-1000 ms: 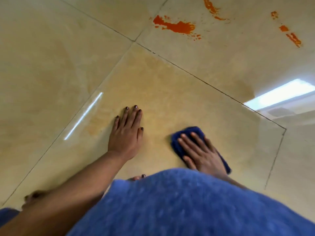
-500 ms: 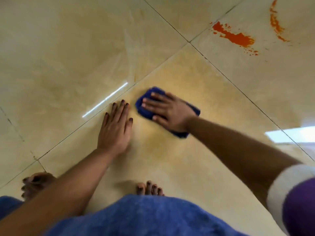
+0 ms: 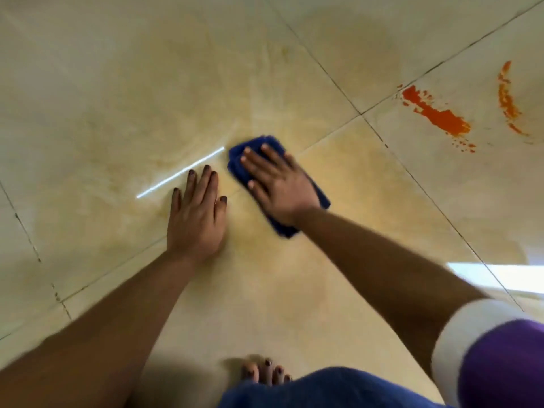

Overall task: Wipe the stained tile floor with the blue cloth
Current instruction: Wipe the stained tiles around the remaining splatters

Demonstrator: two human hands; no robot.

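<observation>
Nearest, at the bottom centre of the frame, bare toes with dark-painted nails [image 3: 266,372] stand on the glossy beige tile floor [image 3: 279,290] beside blue fabric [image 3: 323,390]. Further up, the left hand [image 3: 197,213] lies flat on the tile, fingers straight and close together, holding nothing. Just right of it, the right hand [image 3: 276,184] presses with spread fingers on the folded dark blue cloth [image 3: 319,195], at mid-frame. Beyond, at upper right, orange stains [image 3: 438,117] mark another tile, well apart from the cloth.
</observation>
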